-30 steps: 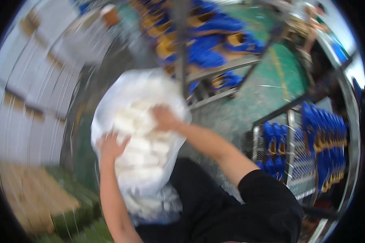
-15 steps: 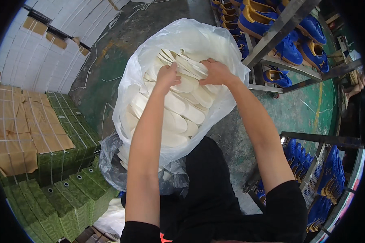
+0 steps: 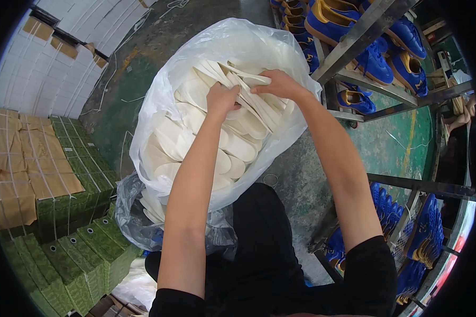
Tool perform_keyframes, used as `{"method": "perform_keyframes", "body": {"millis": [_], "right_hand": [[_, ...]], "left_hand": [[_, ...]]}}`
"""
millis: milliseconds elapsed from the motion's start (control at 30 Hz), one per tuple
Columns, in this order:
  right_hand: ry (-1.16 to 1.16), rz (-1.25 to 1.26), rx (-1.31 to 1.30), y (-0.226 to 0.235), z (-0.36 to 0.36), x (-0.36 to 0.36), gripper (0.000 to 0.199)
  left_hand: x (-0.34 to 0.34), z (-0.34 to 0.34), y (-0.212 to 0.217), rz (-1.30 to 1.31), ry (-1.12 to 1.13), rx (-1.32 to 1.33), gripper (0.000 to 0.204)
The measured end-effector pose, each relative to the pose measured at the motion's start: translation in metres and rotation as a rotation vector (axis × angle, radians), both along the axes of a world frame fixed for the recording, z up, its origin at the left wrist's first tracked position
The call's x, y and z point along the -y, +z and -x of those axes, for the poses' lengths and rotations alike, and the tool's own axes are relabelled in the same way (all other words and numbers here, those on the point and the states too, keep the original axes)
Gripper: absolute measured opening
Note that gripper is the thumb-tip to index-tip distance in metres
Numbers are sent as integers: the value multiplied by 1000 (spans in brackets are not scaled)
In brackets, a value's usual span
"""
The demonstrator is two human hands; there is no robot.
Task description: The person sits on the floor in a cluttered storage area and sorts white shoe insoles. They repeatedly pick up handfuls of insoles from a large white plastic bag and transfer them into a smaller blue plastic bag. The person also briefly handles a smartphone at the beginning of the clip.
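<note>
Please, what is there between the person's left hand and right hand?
In the head view, a fanned bunch of thin, off-white, insole-shaped pieces is between the left hand and the right hand, with the filled translucent bag around them.

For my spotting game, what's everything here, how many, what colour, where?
big bag: one, cloudy white, centre
sole-shaped pieces: many, cream, in big bag
smaller bag: one, clear, below
metal racks: at least two, grey, right
shoes: many, mostly blue, on racks
cartons: many, white, upper left
patterned boxes: several, green, lower left
wrapping paper: some, brown, left
floor: one, grey-green, underneath
another person: one, partly seen, right edge
sleeves: two, black, bottom
trousers: one pair, black, bottom
left hand, right hand: two, bare, on pieces
</note>
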State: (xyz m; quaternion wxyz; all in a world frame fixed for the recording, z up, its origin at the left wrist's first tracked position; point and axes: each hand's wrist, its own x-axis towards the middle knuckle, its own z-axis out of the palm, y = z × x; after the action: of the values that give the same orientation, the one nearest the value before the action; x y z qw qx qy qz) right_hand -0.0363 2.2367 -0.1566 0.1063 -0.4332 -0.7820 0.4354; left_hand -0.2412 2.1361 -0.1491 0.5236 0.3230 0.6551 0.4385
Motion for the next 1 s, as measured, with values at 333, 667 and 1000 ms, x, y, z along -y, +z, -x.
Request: {"method": "perform_keyframes", "body": {"millis": [333, 667, 1000], "right_hand": [[-17, -149, 20, 2, 1, 21, 78], [-68, -45, -45, -3, -6, 18, 59], [-66, -100, -94, -13, -6, 19, 55]], "left_hand": [[-2, -4, -10, 62, 129, -52, 81], [3, -3, -24, -14, 141, -41, 81], [5, -3, -21, 6, 153, -28, 86]]}}
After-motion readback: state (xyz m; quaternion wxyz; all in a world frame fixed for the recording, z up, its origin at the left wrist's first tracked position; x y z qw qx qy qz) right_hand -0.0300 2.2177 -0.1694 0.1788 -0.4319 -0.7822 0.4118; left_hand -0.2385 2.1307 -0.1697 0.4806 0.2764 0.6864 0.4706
